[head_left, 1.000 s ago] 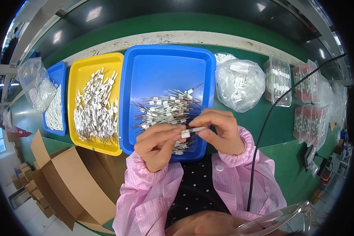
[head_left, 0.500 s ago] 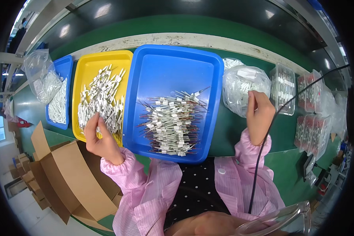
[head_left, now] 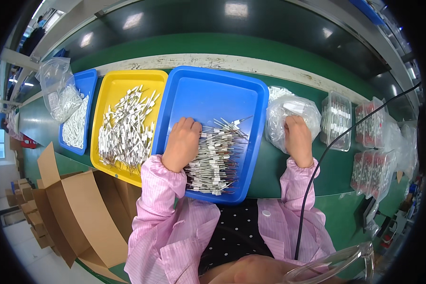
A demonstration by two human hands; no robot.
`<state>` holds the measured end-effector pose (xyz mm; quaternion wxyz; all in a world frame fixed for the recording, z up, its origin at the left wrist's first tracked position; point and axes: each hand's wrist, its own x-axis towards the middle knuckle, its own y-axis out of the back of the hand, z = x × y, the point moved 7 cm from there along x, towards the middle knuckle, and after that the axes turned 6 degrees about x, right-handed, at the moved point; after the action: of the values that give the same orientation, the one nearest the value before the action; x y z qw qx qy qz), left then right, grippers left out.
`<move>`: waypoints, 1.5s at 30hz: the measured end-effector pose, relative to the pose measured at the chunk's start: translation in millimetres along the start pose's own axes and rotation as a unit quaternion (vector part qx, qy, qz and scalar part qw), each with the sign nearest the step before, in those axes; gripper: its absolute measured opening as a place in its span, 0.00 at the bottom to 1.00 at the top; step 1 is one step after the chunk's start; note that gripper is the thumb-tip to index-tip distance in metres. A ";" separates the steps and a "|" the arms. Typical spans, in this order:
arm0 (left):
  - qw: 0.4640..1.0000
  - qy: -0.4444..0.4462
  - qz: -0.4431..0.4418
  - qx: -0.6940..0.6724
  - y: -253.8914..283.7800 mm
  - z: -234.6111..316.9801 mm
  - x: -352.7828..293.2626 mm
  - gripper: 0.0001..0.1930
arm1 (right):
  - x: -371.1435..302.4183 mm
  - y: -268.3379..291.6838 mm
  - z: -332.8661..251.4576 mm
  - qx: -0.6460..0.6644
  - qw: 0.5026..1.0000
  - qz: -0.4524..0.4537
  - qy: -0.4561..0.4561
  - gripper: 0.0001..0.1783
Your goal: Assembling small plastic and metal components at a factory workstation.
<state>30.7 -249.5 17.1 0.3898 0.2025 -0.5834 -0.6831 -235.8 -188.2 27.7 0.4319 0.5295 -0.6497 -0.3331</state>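
My left hand rests knuckles-up inside the big blue tray, its curled fingers on the left edge of a pile of small white parts with thin wire leads. My right hand reaches into a clear plastic bag of white parts just right of the tray, and its fingertips are hidden in the bag. Both arms wear pink sleeves. Whether either hand grips a part is not visible.
A yellow tray heaped with similar parts sits left of the blue one, then a smaller blue tray and another clear bag. Clear plastic boxes stand at the right. An open cardboard box and a black cable are near me.
My hands, together over the blue tray a second ago, split apart. The left went to the yellow tray's edge and has now come back into the blue tray; the right stays at the bag.
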 end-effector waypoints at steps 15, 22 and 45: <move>0.955 0.041 0.209 -0.206 81.6 48.4 -22.9 0.11 | -21.9 3.7 -72.1 0.602 0.794 0.018 -0.082 0.08; 0.912 -0.019 0.252 -0.324 101.0 68.3 -34.9 0.11 | -23.2 7.3 -101.1 0.686 0.726 -0.048 -0.029 0.06; 0.935 -0.171 0.154 -0.271 100.4 96.0 -41.5 0.14 | -35.2 -7.1 -121.1 0.709 0.679 -0.189 -0.020 0.07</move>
<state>15.7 -157.7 128.3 0.4249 -0.1232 -0.4576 -0.7713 -120.0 -152.4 63.2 -0.1581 0.7818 -0.5859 0.1430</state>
